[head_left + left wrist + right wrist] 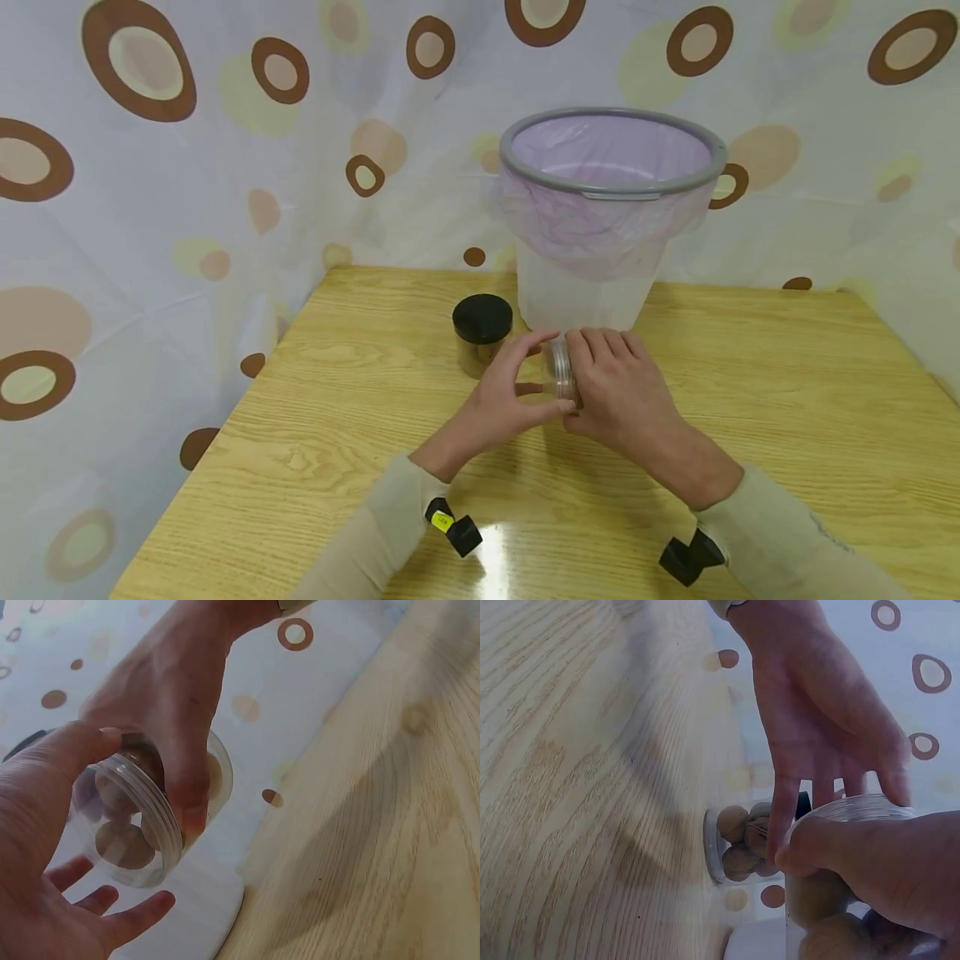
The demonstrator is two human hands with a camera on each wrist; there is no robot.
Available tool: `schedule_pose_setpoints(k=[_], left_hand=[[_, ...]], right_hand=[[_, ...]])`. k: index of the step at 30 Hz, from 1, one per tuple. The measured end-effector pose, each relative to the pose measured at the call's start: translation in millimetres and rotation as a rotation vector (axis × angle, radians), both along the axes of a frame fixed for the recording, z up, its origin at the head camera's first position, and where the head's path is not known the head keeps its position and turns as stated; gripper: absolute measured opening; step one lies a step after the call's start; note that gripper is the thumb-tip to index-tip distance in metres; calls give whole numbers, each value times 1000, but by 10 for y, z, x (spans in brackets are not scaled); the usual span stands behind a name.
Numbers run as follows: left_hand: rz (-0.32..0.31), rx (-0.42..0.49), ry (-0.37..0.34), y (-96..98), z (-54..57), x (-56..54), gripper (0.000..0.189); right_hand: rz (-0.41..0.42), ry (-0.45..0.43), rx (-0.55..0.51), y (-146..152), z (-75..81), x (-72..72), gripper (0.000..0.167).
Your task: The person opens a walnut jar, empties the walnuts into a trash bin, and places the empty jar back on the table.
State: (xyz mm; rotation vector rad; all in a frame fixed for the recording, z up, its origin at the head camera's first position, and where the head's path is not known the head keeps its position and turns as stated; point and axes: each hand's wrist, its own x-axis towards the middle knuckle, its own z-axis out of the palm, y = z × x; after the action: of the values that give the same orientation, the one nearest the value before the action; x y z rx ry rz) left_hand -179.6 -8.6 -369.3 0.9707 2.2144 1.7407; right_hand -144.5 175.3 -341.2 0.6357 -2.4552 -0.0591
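My right hand (622,379) grips a clear jar (557,368) with round brown walnuts inside, tilted on its side above the table. The jar's ribbed end (155,799) faces my left hand (502,400). Thumb and fingers of the left hand spread around that end, the thumb tip at its rim in the left wrist view. In that same view the other left fingertips (154,904) stand apart from the jar. Just beyond the left hand, a second jar (482,321) stands upright with a black lid; walnuts (742,840) show inside it in the right wrist view.
A clear bin (585,292) with a grey rim and a pale purple liner stands at the back of the wooden table (315,417), behind the jars. A cloth (187,208) with brown ring patterns hangs behind and at the left. Black camera mounts sit on both wrists.
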Motion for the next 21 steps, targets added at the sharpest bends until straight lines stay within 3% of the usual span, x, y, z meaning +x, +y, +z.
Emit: schedule_pose_setpoints(k=[5,9,15,21], left_hand=[[-31,-12,114,-34,-50,-21,81],[-39,-13,145,-52,-65,-32,80],[-40,-10,100,-69,-53,-30,77],[17,-77,18,-70,-37,-36,71]], right_hand=[[-1,-16,1,-2,0,1,91],[2,-13,8,-8,-6,-6,92],[10,4,10,-11,-36,-10,89],[18,17,13,-11,-53,-15,82]])
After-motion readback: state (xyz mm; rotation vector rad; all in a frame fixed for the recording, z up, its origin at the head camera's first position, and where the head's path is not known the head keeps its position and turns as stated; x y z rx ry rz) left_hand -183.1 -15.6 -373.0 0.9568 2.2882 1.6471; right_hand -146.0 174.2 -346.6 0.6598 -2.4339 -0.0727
